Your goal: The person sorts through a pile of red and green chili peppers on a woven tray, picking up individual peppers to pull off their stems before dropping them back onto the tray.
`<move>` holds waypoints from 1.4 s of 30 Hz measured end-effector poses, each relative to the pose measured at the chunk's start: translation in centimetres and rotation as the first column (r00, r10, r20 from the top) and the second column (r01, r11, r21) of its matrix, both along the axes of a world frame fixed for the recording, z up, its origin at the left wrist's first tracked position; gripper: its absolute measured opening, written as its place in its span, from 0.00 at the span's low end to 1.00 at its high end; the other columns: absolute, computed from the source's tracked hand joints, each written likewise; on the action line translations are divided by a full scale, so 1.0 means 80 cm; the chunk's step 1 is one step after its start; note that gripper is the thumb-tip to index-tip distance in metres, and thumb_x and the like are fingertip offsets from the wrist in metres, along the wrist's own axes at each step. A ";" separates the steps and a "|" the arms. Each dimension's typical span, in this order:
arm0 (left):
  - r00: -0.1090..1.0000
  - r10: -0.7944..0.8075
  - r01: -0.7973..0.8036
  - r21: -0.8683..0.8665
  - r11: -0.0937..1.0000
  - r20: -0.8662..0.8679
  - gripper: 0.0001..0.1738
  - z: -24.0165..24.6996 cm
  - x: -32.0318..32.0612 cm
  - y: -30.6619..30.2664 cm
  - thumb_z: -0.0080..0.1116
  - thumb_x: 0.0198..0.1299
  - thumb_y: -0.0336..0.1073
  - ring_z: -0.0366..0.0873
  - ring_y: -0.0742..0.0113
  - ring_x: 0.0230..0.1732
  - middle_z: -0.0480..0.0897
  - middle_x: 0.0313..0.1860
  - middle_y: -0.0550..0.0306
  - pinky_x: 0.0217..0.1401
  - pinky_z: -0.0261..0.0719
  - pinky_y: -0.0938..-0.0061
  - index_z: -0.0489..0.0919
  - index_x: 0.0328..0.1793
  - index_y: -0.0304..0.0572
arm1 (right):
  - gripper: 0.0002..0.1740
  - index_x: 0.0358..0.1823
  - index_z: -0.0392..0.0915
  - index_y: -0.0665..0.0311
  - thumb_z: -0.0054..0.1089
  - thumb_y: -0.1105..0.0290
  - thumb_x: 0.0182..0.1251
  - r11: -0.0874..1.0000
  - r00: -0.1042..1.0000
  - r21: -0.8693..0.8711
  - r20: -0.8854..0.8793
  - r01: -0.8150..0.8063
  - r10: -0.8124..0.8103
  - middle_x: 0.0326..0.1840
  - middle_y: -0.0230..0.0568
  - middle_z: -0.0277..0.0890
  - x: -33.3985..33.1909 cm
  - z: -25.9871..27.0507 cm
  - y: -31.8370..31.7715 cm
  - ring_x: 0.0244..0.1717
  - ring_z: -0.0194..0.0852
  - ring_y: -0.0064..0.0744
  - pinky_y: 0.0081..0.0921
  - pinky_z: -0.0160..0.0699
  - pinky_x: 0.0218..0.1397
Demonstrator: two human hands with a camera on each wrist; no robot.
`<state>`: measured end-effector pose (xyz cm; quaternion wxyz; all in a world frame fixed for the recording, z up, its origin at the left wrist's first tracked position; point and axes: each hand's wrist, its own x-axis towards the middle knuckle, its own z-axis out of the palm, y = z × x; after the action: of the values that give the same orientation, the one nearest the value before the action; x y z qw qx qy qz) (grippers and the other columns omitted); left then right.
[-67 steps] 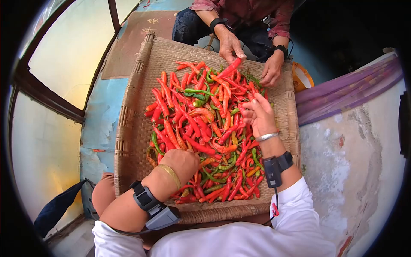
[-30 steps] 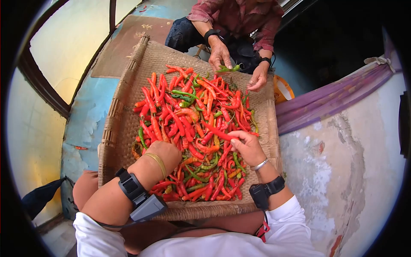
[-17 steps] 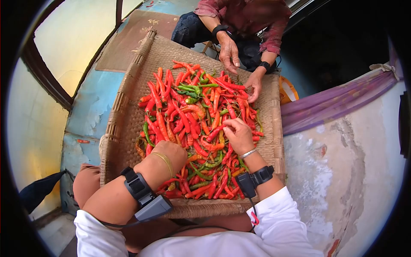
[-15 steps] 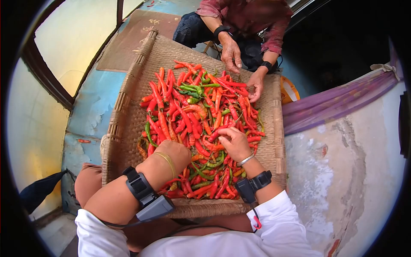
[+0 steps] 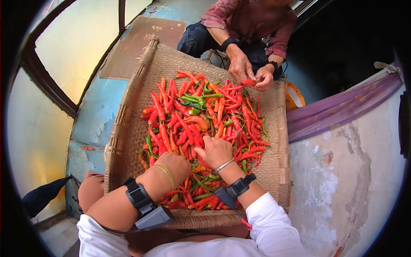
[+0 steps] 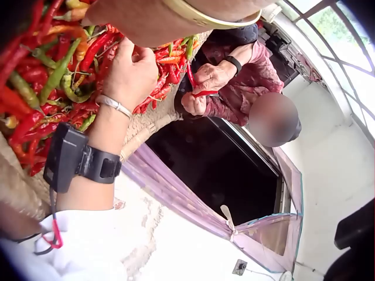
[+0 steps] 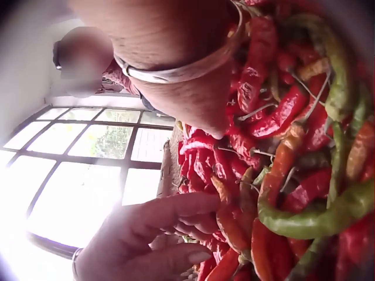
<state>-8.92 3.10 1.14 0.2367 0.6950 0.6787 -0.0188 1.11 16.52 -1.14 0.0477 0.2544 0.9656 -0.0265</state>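
Red chilli peppers (image 5: 159, 106) lie heaped, with some green (image 5: 192, 100) and orange ones, in a shallow woven tray (image 5: 274, 167). My left hand (image 5: 174, 166) is low over the near left of the heap. From the right wrist view, the left hand (image 7: 155, 231) has loosely bent fingers and a thumb apart, nothing seen between them. Close beside it, my right hand (image 5: 216, 150) rests at the middle of the heap, thumb spread away, fingertips among the peppers. The left wrist view shows this right hand (image 6: 132, 76) from the side, fingers bent.
Across the tray a person in a plaid shirt (image 5: 274, 36) holds a red chilli pepper (image 5: 249, 82) between both hands. An orange-rimmed bucket (image 5: 295, 96) stands beyond the far right corner. A purple curtain (image 5: 342, 105) and peeling wall (image 5: 325, 184) run along the right, windows (image 5: 81, 38) along the left.
My right hand held up a red chilli pepper, then lowered to the heap and moved left beside my left hand. The other person's hands came together on a red chilli pepper.
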 end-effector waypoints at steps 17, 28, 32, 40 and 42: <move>0.996 0.084 -0.094 0.409 0.908 0.043 0.14 0.015 0.000 0.009 0.56 0.44 0.38 0.73 0.62 0.39 0.75 0.39 0.55 0.38 0.73 0.72 0.73 0.37 0.41 | 0.16 0.25 0.74 0.63 0.50 0.57 0.44 0.897 0.966 -0.360 0.111 0.258 -0.233 0.23 0.48 0.74 0.029 0.054 0.010 0.31 0.73 0.48 0.40 0.70 0.36; 0.996 -0.054 0.016 0.471 0.882 0.068 0.12 0.003 0.003 0.011 0.52 0.50 0.43 0.75 0.59 0.24 0.73 0.18 0.57 0.28 0.72 0.67 0.70 0.29 0.43 | 0.07 0.27 0.72 0.66 0.54 0.69 0.54 0.337 0.933 -0.940 -0.165 -0.052 -0.319 0.19 0.29 0.70 0.063 0.052 -0.012 0.20 0.66 0.15 0.15 0.67 0.24; 0.997 0.078 -0.079 0.211 0.974 0.014 0.09 0.034 -0.002 0.008 0.48 0.51 0.37 0.78 0.60 0.27 0.78 0.25 0.56 0.25 0.75 0.68 0.74 0.33 0.41 | 0.06 0.31 0.72 0.66 0.53 0.71 0.55 0.263 0.918 -0.965 -0.101 0.004 -0.385 0.21 0.28 0.71 0.078 0.059 0.021 0.21 0.67 0.14 0.13 0.69 0.24; 0.992 0.080 -0.064 0.161 0.985 -0.095 0.08 0.003 -0.011 0.002 0.47 0.50 0.36 0.79 0.59 0.27 0.79 0.24 0.56 0.25 0.75 0.69 0.76 0.31 0.43 | 0.21 0.50 0.64 0.72 0.53 0.68 0.57 0.370 0.455 -0.928 -0.349 -0.046 -0.819 0.20 0.34 0.71 0.050 0.091 0.102 0.16 0.66 0.16 0.12 0.66 0.15; 0.992 0.056 -0.040 0.143 0.989 -0.113 0.08 0.007 -0.011 0.001 0.48 0.49 0.34 0.79 0.59 0.28 0.79 0.24 0.56 0.25 0.75 0.69 0.77 0.30 0.43 | 0.27 0.55 0.58 0.72 0.54 0.68 0.56 0.442 0.467 -0.895 -0.369 0.054 -0.803 0.20 0.35 0.71 0.039 0.074 0.096 0.15 0.66 0.17 0.12 0.64 0.12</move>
<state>-9.82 3.14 1.68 0.1476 0.6912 0.7074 -0.0056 4.24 24.21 4.79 -0.2719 0.4362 0.6439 -0.5667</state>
